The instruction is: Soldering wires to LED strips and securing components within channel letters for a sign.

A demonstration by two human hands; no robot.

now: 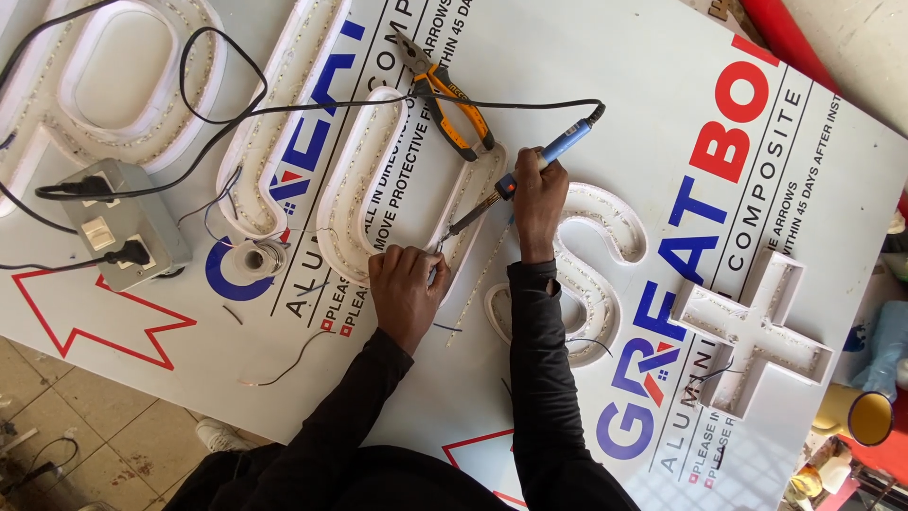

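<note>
At the near edge of the white printed panel (586, 57), the person's left hand (407, 289) presses down on the lower rim of the U-shaped channel letter (378, 189), fingers curled shut and pinching something small against the rim; what it pinches is too small to tell. Just right of that pinch, the metal tip of the soldering iron (530, 166) comes down to nearly the same spot on the letter's rim. The right hand (537, 201) is closed around the iron's blue handle in a pen-like hold, the tip angled down toward the left hand and the handle rising away up and to the right. Under the right wrist lies the S-shaped channel letter (605, 255), its inner wall lined with a strip of small lights. Loose thin wire offcuts (284, 364) lie on the panel to the left of the left forearm.

Beyond the left hand, past the U letter, a small roll of solder wire (253, 257) sits on the panel. Beyond the right hand, orange-handled pliers (445, 95) rest across the top of the U letter, and the iron's black cord (312, 106) runs from the handle's end out to the left, to a grey socket box (118, 222). Well to the right of the right hand lies a plus-shaped channel letter (757, 331).
</note>
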